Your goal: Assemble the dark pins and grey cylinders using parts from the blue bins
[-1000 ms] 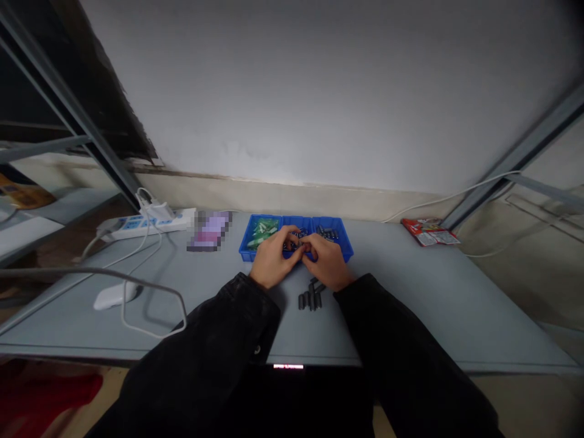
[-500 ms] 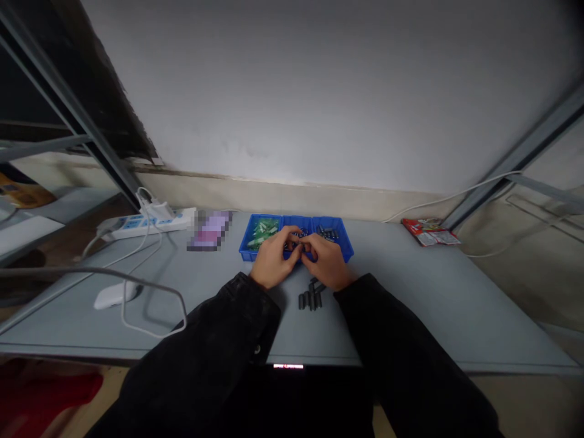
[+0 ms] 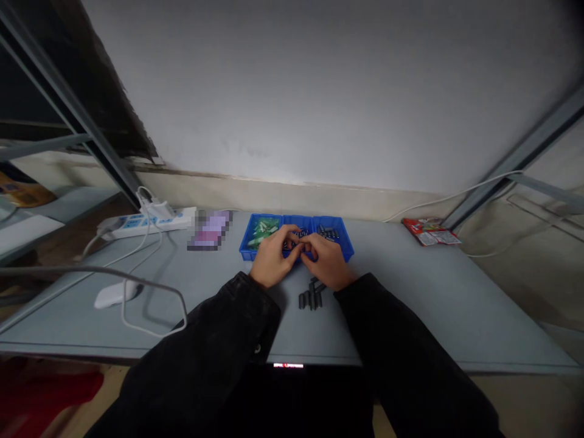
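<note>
My left hand (image 3: 274, 258) and my right hand (image 3: 327, 260) meet fingertip to fingertip over the front of a blue divided tray (image 3: 249, 256). The fingers of both are bent and pinched together; whatever lies between them is too small and too covered to make out. In the tray's left compartment are green and whitish pieces (image 3: 263, 229). Small dark and shiny parts (image 3: 301, 232) show in the middle one, partly behind my fingers. The right compartment holds dark cylindrical parts (image 3: 328, 232). Several dark grey cylinders (image 3: 311, 299) lie on the table just below my right hand.
A white power strip (image 3: 137, 225) with plugs and cables stands at the left, beside a blurred-out purple item (image 3: 210, 231). Nearer lies a white case (image 3: 116, 294) with a looping cable (image 3: 183, 310). A red packet (image 3: 430, 232) rests at the right back of the grey table (image 3: 424, 298).
My fingers have shifted very slightly against each other above the tray. The dark cylinders and the tray stay where they were.
</note>
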A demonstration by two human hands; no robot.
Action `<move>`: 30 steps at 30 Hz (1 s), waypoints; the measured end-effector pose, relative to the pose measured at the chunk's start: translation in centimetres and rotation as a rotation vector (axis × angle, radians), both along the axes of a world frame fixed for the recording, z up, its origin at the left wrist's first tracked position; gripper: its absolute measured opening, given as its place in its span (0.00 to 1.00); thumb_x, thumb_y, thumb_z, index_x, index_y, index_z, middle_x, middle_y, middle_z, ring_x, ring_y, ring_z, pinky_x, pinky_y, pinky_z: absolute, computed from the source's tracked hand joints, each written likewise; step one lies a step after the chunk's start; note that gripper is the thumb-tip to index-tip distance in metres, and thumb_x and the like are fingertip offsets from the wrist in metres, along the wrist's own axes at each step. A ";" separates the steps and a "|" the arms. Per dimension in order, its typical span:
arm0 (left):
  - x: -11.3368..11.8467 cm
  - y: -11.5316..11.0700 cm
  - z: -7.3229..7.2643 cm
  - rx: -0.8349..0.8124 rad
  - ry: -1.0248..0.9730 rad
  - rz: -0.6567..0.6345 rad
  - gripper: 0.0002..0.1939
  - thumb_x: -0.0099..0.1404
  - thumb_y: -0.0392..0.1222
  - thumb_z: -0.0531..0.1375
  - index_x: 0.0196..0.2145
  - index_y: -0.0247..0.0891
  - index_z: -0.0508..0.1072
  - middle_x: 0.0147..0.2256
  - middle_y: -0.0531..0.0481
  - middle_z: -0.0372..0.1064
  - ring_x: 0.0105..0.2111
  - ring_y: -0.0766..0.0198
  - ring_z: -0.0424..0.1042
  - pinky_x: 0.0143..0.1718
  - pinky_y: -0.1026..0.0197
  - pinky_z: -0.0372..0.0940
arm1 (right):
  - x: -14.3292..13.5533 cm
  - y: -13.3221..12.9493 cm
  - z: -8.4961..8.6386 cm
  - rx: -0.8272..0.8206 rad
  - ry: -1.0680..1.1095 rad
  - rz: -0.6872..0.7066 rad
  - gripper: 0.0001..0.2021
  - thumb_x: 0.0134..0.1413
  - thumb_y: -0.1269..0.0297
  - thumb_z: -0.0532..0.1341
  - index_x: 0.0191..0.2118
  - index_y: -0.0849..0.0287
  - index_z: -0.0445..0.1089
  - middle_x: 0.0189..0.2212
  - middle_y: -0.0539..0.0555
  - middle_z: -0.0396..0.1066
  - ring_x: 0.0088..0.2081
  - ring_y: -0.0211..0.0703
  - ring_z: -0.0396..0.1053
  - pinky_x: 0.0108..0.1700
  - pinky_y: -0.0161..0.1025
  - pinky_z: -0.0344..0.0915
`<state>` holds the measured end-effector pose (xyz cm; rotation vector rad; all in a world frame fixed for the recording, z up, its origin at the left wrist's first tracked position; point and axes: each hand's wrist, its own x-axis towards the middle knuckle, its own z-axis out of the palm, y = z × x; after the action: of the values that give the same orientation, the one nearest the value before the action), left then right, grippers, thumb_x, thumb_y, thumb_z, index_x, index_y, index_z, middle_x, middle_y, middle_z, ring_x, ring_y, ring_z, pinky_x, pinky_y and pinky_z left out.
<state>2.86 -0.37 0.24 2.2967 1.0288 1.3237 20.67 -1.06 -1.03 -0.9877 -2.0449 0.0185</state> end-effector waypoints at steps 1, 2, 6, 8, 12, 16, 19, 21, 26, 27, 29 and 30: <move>0.0 0.0 0.0 0.002 0.001 -0.004 0.16 0.67 0.34 0.60 0.52 0.40 0.66 0.38 0.50 0.76 0.33 0.63 0.71 0.41 0.58 0.68 | 0.0 0.0 0.0 0.001 -0.002 -0.003 0.08 0.55 0.74 0.60 0.41 0.57 0.69 0.33 0.50 0.72 0.31 0.40 0.68 0.35 0.37 0.61; 0.0 0.0 0.0 0.003 0.002 -0.007 0.16 0.67 0.34 0.60 0.52 0.40 0.66 0.38 0.50 0.76 0.33 0.63 0.71 0.41 0.58 0.68 | 0.0 0.0 0.0 0.002 -0.004 -0.005 0.08 0.56 0.74 0.60 0.41 0.57 0.69 0.33 0.50 0.72 0.31 0.40 0.68 0.35 0.37 0.61; 0.1 0.0 -0.1 -0.003 0.010 0.016 0.17 0.66 0.34 0.61 0.52 0.40 0.66 0.38 0.51 0.76 0.34 0.63 0.71 0.42 0.58 0.68 | 0.0 0.1 -0.2 -0.002 -0.002 -0.002 0.08 0.56 0.74 0.60 0.41 0.57 0.70 0.33 0.50 0.72 0.32 0.40 0.69 0.35 0.36 0.61; 0.1 0.1 -0.1 -0.009 0.008 0.036 0.16 0.67 0.36 0.62 0.52 0.40 0.66 0.38 0.51 0.76 0.34 0.62 0.71 0.42 0.57 0.68 | 0.1 0.1 -0.2 -0.001 0.011 0.005 0.09 0.56 0.74 0.60 0.42 0.57 0.70 0.33 0.50 0.72 0.32 0.40 0.69 0.36 0.36 0.62; 0.1 0.1 0.0 -0.009 -0.010 0.045 0.16 0.66 0.38 0.64 0.50 0.40 0.67 0.36 0.51 0.75 0.33 0.62 0.71 0.41 0.57 0.68 | 0.0 0.1 -0.1 0.001 0.025 0.013 0.09 0.56 0.74 0.60 0.43 0.57 0.70 0.33 0.50 0.72 0.31 0.40 0.69 0.36 0.36 0.62; 0.0 0.1 0.1 0.000 -0.018 0.020 0.15 0.67 0.36 0.62 0.51 0.40 0.66 0.36 0.51 0.76 0.33 0.63 0.71 0.41 0.58 0.68 | 0.0 0.1 -0.1 0.007 0.008 0.014 0.08 0.56 0.74 0.60 0.41 0.57 0.69 0.33 0.50 0.72 0.30 0.39 0.68 0.34 0.36 0.61; 0.0 0.0 0.1 0.007 -0.012 0.000 0.16 0.67 0.34 0.61 0.51 0.40 0.66 0.37 0.51 0.77 0.33 0.63 0.71 0.41 0.58 0.68 | 0.0 0.2 -0.2 0.027 0.001 0.011 0.07 0.57 0.74 0.60 0.41 0.57 0.69 0.32 0.50 0.71 0.30 0.39 0.67 0.34 0.36 0.60; 0.0 0.0 0.1 0.010 -0.004 -0.003 0.16 0.67 0.34 0.61 0.51 0.40 0.66 0.38 0.51 0.77 0.33 0.63 0.71 0.42 0.58 0.68 | 0.1 0.2 -0.2 0.034 0.003 0.012 0.06 0.57 0.74 0.60 0.40 0.58 0.69 0.32 0.50 0.71 0.30 0.39 0.67 0.34 0.36 0.60; 0.1 0.1 0.0 -0.002 0.016 0.035 0.17 0.67 0.39 0.63 0.52 0.40 0.66 0.38 0.51 0.76 0.34 0.62 0.71 0.42 0.56 0.68 | 0.0 0.1 0.0 0.026 0.004 0.012 0.10 0.55 0.76 0.60 0.42 0.58 0.70 0.32 0.50 0.72 0.30 0.39 0.67 0.34 0.36 0.60; 0.1 0.1 -0.1 -0.005 0.016 0.045 0.18 0.66 0.40 0.64 0.52 0.40 0.66 0.37 0.51 0.76 0.33 0.62 0.71 0.42 0.57 0.68 | 0.0 0.1 0.0 0.025 0.008 0.010 0.10 0.55 0.76 0.60 0.42 0.58 0.70 0.33 0.50 0.72 0.30 0.39 0.67 0.34 0.36 0.60; 0.1 0.2 -0.1 -0.010 0.011 0.056 0.18 0.66 0.40 0.64 0.51 0.40 0.67 0.35 0.52 0.75 0.33 0.63 0.71 0.41 0.57 0.68 | 0.0 0.1 0.0 0.021 0.015 0.009 0.10 0.55 0.75 0.60 0.43 0.57 0.70 0.33 0.50 0.72 0.30 0.39 0.68 0.35 0.36 0.61; 0.0 0.2 -0.1 -0.014 0.007 0.054 0.17 0.66 0.40 0.64 0.51 0.40 0.67 0.35 0.53 0.75 0.33 0.63 0.71 0.41 0.57 0.68 | 0.0 0.1 -0.1 0.017 0.014 0.008 0.10 0.55 0.75 0.60 0.42 0.57 0.70 0.33 0.50 0.72 0.30 0.39 0.68 0.35 0.36 0.61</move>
<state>2.91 -0.22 0.12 2.2806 1.1059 1.3253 20.69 -0.99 -1.09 -0.9663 -2.0330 0.0125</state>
